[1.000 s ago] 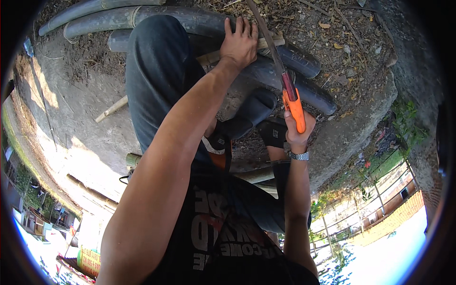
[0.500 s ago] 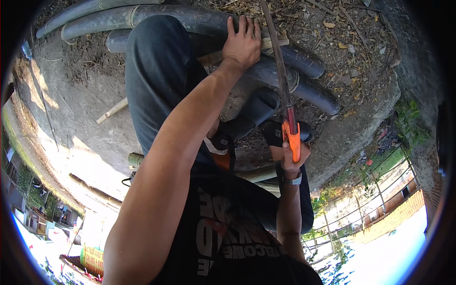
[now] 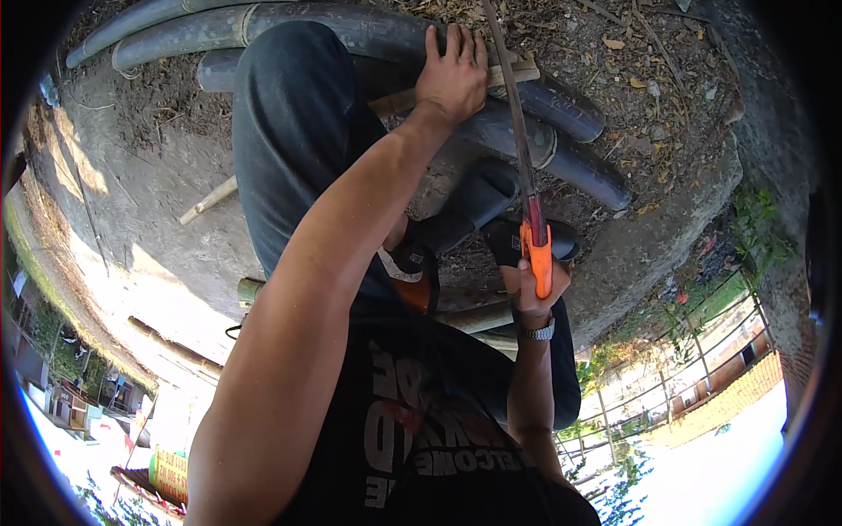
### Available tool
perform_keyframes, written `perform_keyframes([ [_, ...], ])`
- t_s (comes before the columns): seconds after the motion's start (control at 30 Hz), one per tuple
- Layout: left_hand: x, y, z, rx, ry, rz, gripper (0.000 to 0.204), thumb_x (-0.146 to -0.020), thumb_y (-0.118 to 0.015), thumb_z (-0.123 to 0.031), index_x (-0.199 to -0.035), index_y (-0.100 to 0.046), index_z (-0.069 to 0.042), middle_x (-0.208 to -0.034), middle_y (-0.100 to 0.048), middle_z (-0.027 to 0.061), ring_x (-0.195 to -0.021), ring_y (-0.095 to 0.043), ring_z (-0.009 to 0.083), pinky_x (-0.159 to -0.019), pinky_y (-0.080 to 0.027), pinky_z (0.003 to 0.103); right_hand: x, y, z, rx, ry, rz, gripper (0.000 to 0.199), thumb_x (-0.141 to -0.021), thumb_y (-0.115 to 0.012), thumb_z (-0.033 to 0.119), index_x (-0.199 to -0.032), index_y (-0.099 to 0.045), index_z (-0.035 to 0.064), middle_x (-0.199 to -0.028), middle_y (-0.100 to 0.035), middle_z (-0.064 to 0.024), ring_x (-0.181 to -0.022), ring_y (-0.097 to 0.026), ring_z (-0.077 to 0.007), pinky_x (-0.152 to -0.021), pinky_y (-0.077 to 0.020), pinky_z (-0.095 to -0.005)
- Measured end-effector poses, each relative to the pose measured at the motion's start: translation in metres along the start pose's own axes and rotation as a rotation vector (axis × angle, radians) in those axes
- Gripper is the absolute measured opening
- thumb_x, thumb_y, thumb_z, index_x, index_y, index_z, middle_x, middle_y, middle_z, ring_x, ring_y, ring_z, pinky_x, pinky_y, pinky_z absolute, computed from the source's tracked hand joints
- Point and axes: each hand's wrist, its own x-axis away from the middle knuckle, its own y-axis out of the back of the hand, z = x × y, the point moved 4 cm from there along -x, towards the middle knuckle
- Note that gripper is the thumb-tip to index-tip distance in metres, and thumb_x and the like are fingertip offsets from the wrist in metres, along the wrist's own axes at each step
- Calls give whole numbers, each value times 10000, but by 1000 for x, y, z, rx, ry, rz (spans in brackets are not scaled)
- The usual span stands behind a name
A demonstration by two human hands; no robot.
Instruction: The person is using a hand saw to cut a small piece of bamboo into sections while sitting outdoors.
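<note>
My left hand [image 3: 451,81] lies palm down across the dark bamboo pole [image 3: 373,33], its fingers stretched out and apart. A pale split stick [image 3: 526,71] crosses beneath that hand and sticks out to its right. In my right hand [image 3: 545,287] is the orange handle of a saw [image 3: 524,167], with the fingers wrapped round it. Its long narrow blade runs away from me, just right of the left hand, across the stick and the bamboo. Whether the teeth are cutting into the pole cannot be made out.
Several bamboo poles lie side by side, tied with cord; a second thick one [image 3: 583,171] ends at the right. My knee [image 3: 294,96] and sandals [image 3: 478,202] are close by. A thin stick [image 3: 209,200] lies left on the ground. Dry leaves [image 3: 636,83] litter the soil.
Almost nothing differs. The saw handle and my right hand have shifted very slightly left against the bamboo; my left hand stays on the pole.
</note>
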Motion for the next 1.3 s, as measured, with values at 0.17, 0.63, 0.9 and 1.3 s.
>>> perform_keyframes([
  [0.17, -6, 0, 4, 42, -16, 95, 815, -802, -685, -325, -1507, -457, 14, -1531, -503, 192, -1464, -406, 347, -1231, -239, 598, -64, -22, 8, 17, 101, -16, 188, -820, -755, 119, -777, -606, 13, -612, -534, -118, -500, -535, -301, -534, -424, -372],
  [0.63, -3, 2, 9, 80, -77, 101, 727, -866, -643, -327, -1483, -496, 30, -1506, -516, 211, -1451, -399, 378, -1215, -243, 627, -79, -27, 14, -1, 79, -26, 254, -806, -774, 136, -707, -567, 28, -593, -546, -108, -500, -549, -315, -529, -403, -385],
  [0.9, -5, 4, 4, 48, -43, 48, 776, -825, -637, -280, -1511, -458, 36, -1542, -499, 203, -1479, -390, 361, -1235, -224, 603, 12, 13, 16, -47, -89, -15, 202, -805, -729, 184, -761, -630, 14, -611, -555, -83, -517, -543, -243, -552, -435, -376],
  [1.3, -6, -1, 7, 74, -51, 37, 711, -839, -624, -232, -1478, -490, 51, -1502, -526, 210, -1451, -419, 353, -1255, -243, 515, 18, 17, 6, 43, 3, 46, 261, -831, -764, 201, -729, -591, 33, -617, -560, -109, -508, -544, -304, -529, -408, -386],
])
